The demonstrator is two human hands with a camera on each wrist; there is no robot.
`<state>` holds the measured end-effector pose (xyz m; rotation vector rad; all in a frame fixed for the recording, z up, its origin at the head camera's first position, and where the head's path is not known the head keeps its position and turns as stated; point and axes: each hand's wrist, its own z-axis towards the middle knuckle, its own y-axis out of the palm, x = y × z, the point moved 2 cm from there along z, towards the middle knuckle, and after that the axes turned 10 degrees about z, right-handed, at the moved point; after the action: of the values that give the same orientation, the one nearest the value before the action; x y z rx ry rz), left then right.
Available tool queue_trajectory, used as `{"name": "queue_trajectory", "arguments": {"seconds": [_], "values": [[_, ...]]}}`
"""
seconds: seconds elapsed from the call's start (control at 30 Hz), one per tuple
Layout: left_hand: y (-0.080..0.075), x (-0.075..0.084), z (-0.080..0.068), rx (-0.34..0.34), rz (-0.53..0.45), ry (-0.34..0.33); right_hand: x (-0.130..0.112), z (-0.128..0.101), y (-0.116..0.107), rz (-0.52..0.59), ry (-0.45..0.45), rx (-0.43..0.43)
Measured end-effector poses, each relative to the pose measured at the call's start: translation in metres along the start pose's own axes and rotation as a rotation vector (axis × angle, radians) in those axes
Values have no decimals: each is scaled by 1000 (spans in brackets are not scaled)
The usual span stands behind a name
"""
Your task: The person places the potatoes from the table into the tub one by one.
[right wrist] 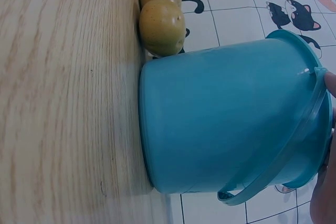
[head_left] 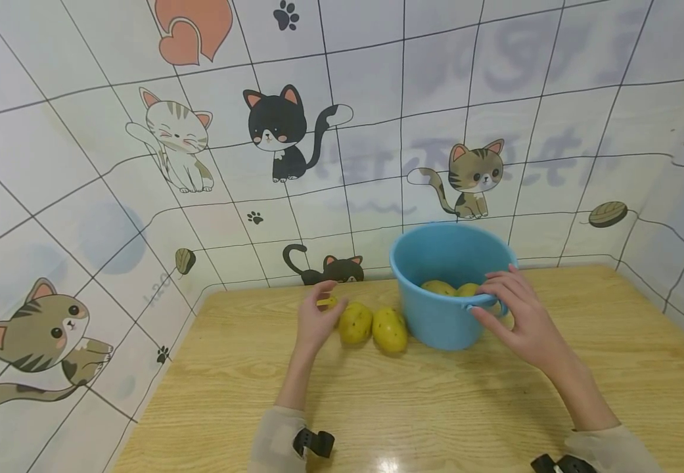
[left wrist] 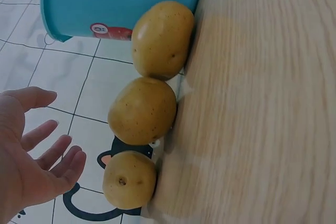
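Note:
A blue plastic bucket (head_left: 436,328) stands on the wooden table (head_left: 436,407) with at least two yellow potatoes (head_left: 439,288) inside. My right hand (head_left: 498,305) grips its near rim and handle, fingers over the edge and thumb below. Three more potatoes lie in a row left of the bucket (left wrist: 121,1): one against it (left wrist: 163,38), a middle one (left wrist: 143,109), and a smaller end one (left wrist: 129,179). My left hand (left wrist: 47,145) is open beside the end potato, apart from it, and partly hides that potato (head_left: 328,302) in the head view. The bucket's side (right wrist: 226,124) fills the right wrist view.
The table sits in a corner of white tiled walls with cat stickers (head_left: 276,131). The potatoes and bucket stand near the back wall. Bare wood stretches toward me and to the right of the bucket.

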<state>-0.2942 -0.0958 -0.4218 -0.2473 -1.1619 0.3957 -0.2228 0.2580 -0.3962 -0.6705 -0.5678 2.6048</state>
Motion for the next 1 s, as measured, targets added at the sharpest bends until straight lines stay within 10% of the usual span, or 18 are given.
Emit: {"name": "queue_trajectory", "arguments": {"seconds": [0.53, 1.0], "values": [[-7, -33, 10, 60, 184, -25, 4, -3, -1, -2, 27, -17], [-6, -56, 17, -55, 241, -123, 4, -2, 0, 1, 27, -16]]}}
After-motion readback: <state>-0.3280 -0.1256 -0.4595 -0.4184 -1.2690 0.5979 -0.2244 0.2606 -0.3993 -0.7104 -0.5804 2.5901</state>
